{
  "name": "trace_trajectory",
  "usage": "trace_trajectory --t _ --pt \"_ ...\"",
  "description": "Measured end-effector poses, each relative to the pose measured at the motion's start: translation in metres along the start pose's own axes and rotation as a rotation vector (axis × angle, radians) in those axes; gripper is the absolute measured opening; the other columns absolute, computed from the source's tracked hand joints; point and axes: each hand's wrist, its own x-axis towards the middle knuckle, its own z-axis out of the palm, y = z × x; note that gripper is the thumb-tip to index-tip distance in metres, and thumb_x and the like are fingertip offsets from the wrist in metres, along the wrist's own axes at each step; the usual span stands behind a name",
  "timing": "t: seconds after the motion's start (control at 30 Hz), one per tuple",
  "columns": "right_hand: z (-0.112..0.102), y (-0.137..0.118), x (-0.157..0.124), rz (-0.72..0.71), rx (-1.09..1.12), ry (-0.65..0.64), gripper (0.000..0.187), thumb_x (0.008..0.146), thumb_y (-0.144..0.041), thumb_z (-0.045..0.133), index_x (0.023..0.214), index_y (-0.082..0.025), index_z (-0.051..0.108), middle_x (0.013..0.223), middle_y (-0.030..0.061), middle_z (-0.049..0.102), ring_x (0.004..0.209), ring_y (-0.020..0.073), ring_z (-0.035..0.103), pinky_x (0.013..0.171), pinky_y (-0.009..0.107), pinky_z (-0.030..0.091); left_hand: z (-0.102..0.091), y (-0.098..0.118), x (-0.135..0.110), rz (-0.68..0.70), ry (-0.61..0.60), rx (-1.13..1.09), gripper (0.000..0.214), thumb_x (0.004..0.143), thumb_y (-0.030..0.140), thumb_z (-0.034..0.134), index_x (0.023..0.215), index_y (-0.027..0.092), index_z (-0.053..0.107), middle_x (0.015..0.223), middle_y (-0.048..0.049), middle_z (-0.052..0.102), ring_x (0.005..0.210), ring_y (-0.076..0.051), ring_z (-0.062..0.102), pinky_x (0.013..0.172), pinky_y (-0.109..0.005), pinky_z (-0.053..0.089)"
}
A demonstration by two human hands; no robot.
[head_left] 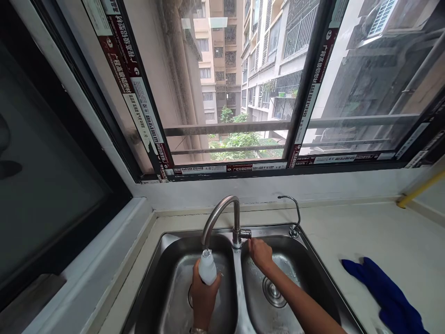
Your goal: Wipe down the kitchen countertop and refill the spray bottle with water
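Observation:
My left hand is wrapped round a small white bottle and holds it upright, its mouth right under the spout of the curved steel tap, over the left basin. My right hand reaches across the right basin with its fingers closed on the tap's short side lever. Both hands are above the steel double sink.
A thin second tap stands at the sink's back right corner. A blue cloth lies on the pale counter to the right. A wide window fills the wall behind, and a yellow pipe runs at far right.

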Motion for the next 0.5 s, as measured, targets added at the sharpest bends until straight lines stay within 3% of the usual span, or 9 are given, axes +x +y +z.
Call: trace_trajectory --t 0.13,0.23,0.37,0.5 --pt "0.014 0.022 -0.030 -0.032 0.021 -0.027 0.043 0.106 -0.036 0.031 0.100 -0.018 0.069 0.099 0.0120 0.076 0.097 0.0233 0.073 0.075 0.026 0.049 -0.005 0.009 -0.002 -0.032 -0.044 0.021 0.076 0.061 0.050 0.070 0.128 0.021 0.049 0.113 -0.0118 0.070 0.102 -0.034 0.067 0.089 -0.047 0.054" --pt "0.031 0.052 -0.059 -0.065 0.034 -0.052 0.039 0.105 -0.033 0.032 0.093 -0.020 0.067 0.092 0.0098 0.076 0.093 0.0237 0.073 0.072 0.026 0.048 -0.007 0.013 -0.004 -0.037 -0.057 0.023 0.075 0.063 0.050 0.069 0.129 0.021 0.048 0.117 -0.0129 0.069 0.105 -0.033 0.066 0.090 -0.046 0.054" --pt "0.058 0.109 -0.100 -0.150 0.130 -0.014 0.039 0.102 -0.035 0.026 0.089 -0.025 0.062 0.089 0.0081 0.074 0.084 0.0248 0.073 0.071 0.031 0.051 -0.008 0.011 -0.004 -0.052 -0.070 0.035 0.076 0.064 0.050 0.069 0.131 0.022 0.048 0.120 -0.0129 0.068 0.107 -0.033 0.066 0.087 -0.045 0.055" --pt "0.074 0.173 -0.133 -0.094 0.266 0.029 0.037 0.097 -0.046 0.026 0.084 -0.033 0.059 0.089 0.0069 0.074 0.089 0.0274 0.073 0.076 0.037 0.055 -0.008 0.011 -0.004 -0.043 -0.068 0.012 0.076 0.062 0.049 0.071 0.129 0.022 0.049 0.116 -0.0114 0.070 0.104 -0.033 0.067 0.085 -0.044 0.055"
